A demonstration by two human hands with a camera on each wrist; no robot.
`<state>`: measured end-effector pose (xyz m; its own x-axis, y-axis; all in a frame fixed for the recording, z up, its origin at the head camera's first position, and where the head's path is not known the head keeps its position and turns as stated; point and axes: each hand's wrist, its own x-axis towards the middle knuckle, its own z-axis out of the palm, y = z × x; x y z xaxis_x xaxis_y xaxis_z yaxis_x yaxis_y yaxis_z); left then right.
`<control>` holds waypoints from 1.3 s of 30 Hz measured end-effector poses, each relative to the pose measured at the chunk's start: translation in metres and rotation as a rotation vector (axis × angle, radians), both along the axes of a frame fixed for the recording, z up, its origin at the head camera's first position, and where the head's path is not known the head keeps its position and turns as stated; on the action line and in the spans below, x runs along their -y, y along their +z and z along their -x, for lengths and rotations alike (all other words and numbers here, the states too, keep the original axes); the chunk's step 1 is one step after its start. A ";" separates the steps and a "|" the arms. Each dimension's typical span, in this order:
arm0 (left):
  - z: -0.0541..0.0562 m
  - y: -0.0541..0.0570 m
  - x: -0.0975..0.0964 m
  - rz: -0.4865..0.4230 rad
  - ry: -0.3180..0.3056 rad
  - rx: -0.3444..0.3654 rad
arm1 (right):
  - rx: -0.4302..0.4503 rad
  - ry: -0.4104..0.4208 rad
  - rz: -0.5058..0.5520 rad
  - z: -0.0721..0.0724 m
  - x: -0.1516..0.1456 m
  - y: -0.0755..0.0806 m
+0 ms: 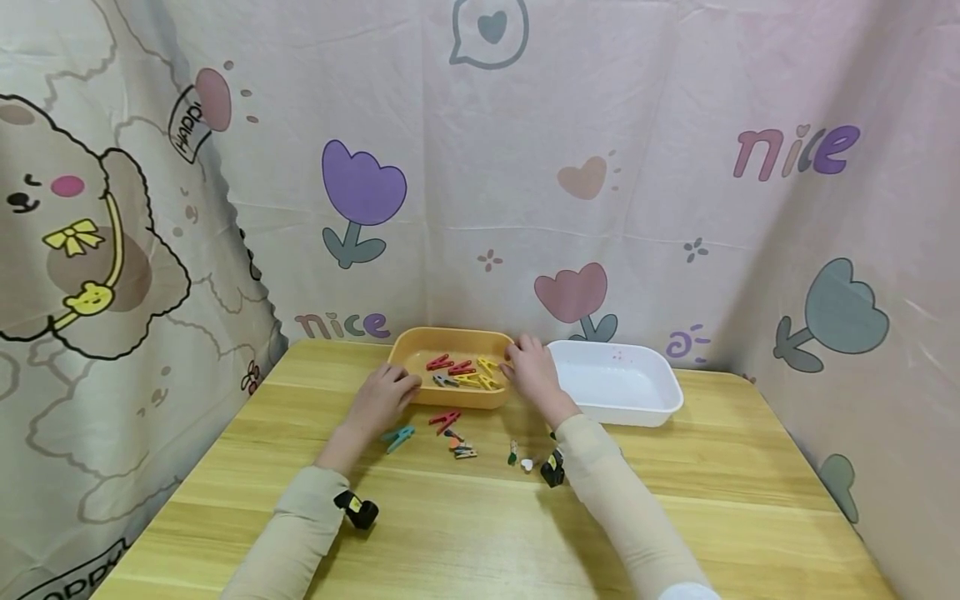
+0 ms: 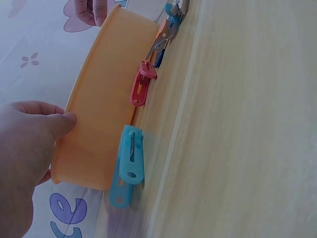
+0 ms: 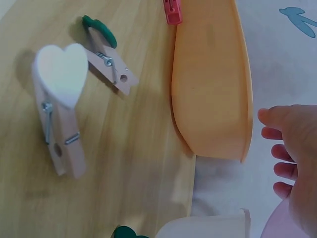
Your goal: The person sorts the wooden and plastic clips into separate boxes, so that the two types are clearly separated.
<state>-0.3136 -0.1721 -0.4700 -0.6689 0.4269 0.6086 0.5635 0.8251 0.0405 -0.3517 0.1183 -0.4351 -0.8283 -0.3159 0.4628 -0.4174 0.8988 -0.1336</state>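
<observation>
An orange tray (image 1: pixel 450 398) stands at the back of the table with red, yellow and grey clothespins (image 1: pixel 476 381) inside. My left hand (image 1: pixel 378 398) pinches its left end, thumb on the outer wall and fingers behind the rim in the left wrist view. At the tray's right end is my right hand (image 1: pixel 534 371); the right wrist view shows its fingers loosely bent, just off the rim. In front of the tray lie a teal clothespin (image 2: pixel 131 156), a red clothespin (image 1: pixel 446 420), and small wooden clothespins, one with a white heart (image 3: pixel 62 74) and one with a green top (image 3: pixel 101 32).
A white tray (image 1: pixel 630 414) stands right beside the orange one, behind my right forearm. More small decorated clothespins (image 1: pixel 462 450) lie clustered in front of the orange tray. A printed curtain (image 1: pixel 480 167) hangs along the table's back edge.
</observation>
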 end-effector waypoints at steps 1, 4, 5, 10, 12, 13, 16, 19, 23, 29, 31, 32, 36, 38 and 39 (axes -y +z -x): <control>0.000 0.000 0.000 -0.001 0.000 0.004 | -0.005 0.003 -0.001 0.000 0.000 0.000; 0.000 0.001 0.000 -0.005 -0.001 0.006 | -0.020 0.015 -0.007 -0.001 -0.001 -0.001; 0.000 0.001 0.000 -0.005 0.001 0.009 | -0.023 0.020 -0.007 -0.001 -0.001 -0.001; 0.001 0.001 0.000 -0.007 0.006 0.014 | -0.058 0.044 -0.004 -0.005 0.000 0.001; 0.001 0.001 0.000 -0.010 0.005 0.012 | -0.077 0.053 -0.004 -0.007 0.000 0.001; 0.001 0.001 0.000 -0.013 0.002 0.010 | -0.082 0.059 -0.003 -0.008 0.001 0.001; 0.001 0.000 0.000 -0.015 -0.008 -0.006 | -0.095 0.070 -0.012 -0.010 0.002 0.001; 0.001 -0.001 0.000 -0.012 -0.022 -0.034 | -0.100 0.083 -0.031 -0.013 0.004 0.000; 0.002 -0.002 0.000 -0.009 -0.035 -0.058 | -0.112 0.121 -0.027 -0.017 0.007 -0.001; 0.003 -0.003 0.000 -0.013 -0.037 -0.069 | -0.152 0.190 -0.021 -0.026 0.015 0.002; 0.003 -0.003 0.000 -0.015 -0.039 -0.071 | -0.176 0.209 -0.029 -0.029 0.018 0.001; 0.003 -0.003 0.000 -0.016 -0.041 -0.072 | -0.200 0.217 -0.038 -0.029 0.020 0.000; 0.003 -0.003 0.000 -0.015 -0.044 -0.073 | -0.288 0.250 -0.050 -0.033 0.028 -0.004; 0.004 -0.003 0.000 -0.015 -0.042 -0.076 | -0.318 0.261 -0.059 -0.034 0.032 -0.007; 0.004 -0.004 0.000 -0.012 -0.039 -0.080 | -0.320 0.266 -0.064 -0.036 0.035 -0.008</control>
